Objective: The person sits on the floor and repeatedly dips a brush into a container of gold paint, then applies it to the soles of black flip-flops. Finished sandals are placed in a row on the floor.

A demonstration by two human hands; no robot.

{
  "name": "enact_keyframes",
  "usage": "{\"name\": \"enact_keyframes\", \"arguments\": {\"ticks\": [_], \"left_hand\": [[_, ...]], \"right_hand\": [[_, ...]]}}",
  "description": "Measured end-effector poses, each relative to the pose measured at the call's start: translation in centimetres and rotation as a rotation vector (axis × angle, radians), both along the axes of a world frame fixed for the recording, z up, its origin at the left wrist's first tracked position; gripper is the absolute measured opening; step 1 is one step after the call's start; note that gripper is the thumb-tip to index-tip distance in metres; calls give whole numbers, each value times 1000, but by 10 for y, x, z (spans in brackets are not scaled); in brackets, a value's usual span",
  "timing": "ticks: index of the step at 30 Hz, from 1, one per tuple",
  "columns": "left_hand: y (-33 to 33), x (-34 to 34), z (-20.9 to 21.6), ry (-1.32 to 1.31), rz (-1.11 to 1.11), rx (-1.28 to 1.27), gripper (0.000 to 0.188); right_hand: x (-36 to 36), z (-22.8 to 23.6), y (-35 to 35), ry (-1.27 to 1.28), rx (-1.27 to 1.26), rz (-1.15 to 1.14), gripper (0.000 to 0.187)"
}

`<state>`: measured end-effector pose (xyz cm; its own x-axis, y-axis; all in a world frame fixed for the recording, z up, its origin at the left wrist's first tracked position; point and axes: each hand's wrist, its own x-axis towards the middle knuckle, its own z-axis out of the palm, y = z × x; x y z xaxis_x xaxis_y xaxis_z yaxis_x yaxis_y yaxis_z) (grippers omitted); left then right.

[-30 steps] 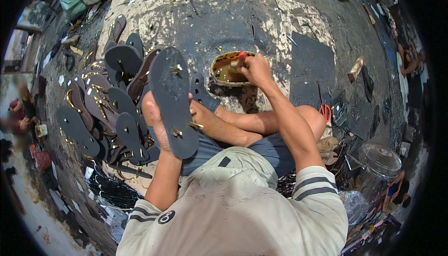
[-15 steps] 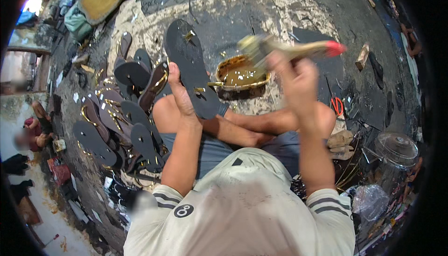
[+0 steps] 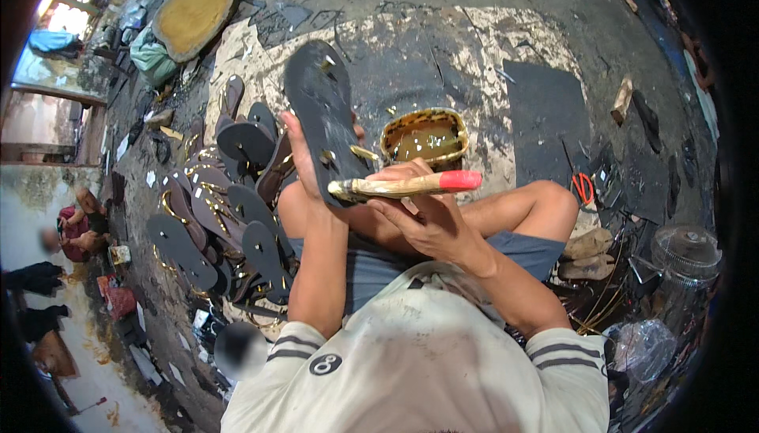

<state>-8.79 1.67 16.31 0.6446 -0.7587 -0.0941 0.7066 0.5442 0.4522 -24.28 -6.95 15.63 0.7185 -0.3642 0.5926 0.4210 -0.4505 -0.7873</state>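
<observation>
My left hand grips a dark grey sandal sole by its edge, with the underside up. Short gold strap ends poke through the sole near the toe and toward the heel. In my right hand is a wooden-handled brush with a red end, held level. Its pale, wet bristle end lies against the sole's heel part, and a shiny wet streak shows along the sole. Beyond the brush stands an open tub with a crusted rim and yellowish-brown liquid inside.
Several sandals with gold straps lie piled at my left. Red-handled scissors, a dark flat sheet and a fan are at my right. Far left, another person sits. A round yellow-topped slab lies at the far left.
The brush has moved from over the tub down and left onto the sole's heel, turning its bristles left. My left hand still holds the sole.
</observation>
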Motion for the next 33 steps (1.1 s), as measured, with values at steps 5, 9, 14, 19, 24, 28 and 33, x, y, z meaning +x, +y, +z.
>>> {"name": "enact_keyframes", "arguments": {"ticks": [5,9,14,19,24,28,33], "left_hand": [[-5,-43,-14,300,-2,-194,55],[3,0,-25,-29,-191,-162,67],[8,-39,-15,283,-135,-222,66],[3,-31,-8,247,-45,-182,61],[5,-14,18,85,144,110,66],[-2,-15,7,70,164,59,59],[-7,0,-2,127,59,-56,59]], "right_hand": [[48,34,-43,-61,-261,-19,34],[17,26,-24,-8,-294,220,25],[49,54,-42,73,-76,215,17],[43,23,-47,-10,-301,197,23],[29,22,-38,-11,-229,72,38],[42,12,-53,-52,-253,99,33],[26,10,-39,183,-48,11,25]]}}
